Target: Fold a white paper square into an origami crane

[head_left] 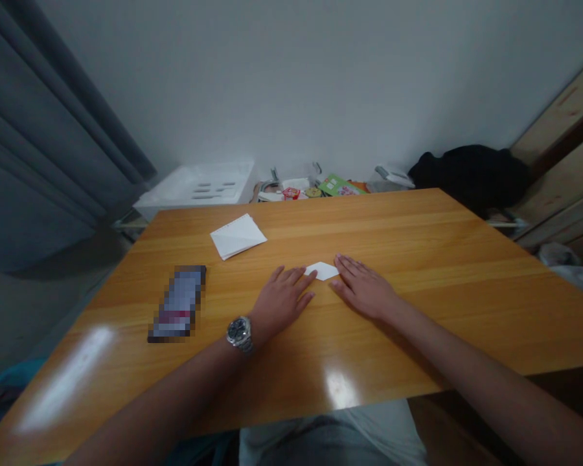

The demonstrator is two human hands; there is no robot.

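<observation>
A small white folded piece of paper (322, 270) lies flat on the wooden table (398, 239), between my two hands. My left hand (282, 299), with a metal watch (240, 332) on its wrist, rests palm down with the fingers spread, its fingertips on the paper's left end. From the other side, my right hand (363, 285) lies flat with its fingers stretched out, the fingertips touching the paper's right end. Parts of both paper ends are hidden under the fingers.
A stack of white paper sheets (238, 235) lies on the table at the back left. Nearer, on the left, is a phone (179, 304) with a blurred screen. Behind the table stand a white tray-like box (199, 184), a green packet (339, 186) and a black cloth heap (471, 175).
</observation>
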